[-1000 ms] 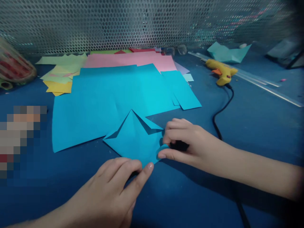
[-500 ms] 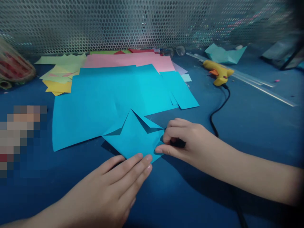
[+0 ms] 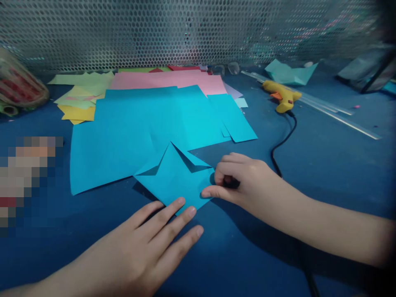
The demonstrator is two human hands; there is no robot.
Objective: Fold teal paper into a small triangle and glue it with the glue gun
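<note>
A small folded blue paper piece [image 3: 176,177] lies on the blue table, partly over a large blue sheet [image 3: 136,132]. My left hand [image 3: 145,251] lies flat with its fingers spread, the fingertips resting on the piece's near corner. My right hand [image 3: 244,181] is curled at the piece's right corner, its thumb pressing the paper's edge down and the other fingers bent in.
Pink [image 3: 173,78], yellow [image 3: 77,111] and pale green [image 3: 83,80] sheets lie behind the blue one. A yellow glue gun [image 3: 280,95] with a black cord [image 3: 280,144] sits at the back right, beside clear glue sticks [image 3: 334,113] and a folded teal paper [image 3: 289,73]. A perforated metal wall [image 3: 185,29] closes the back.
My left hand's fingers have spread out flat from a curled pose onto the piece's near corner. My right hand shifted slightly left, flattening the lifted right corner.
</note>
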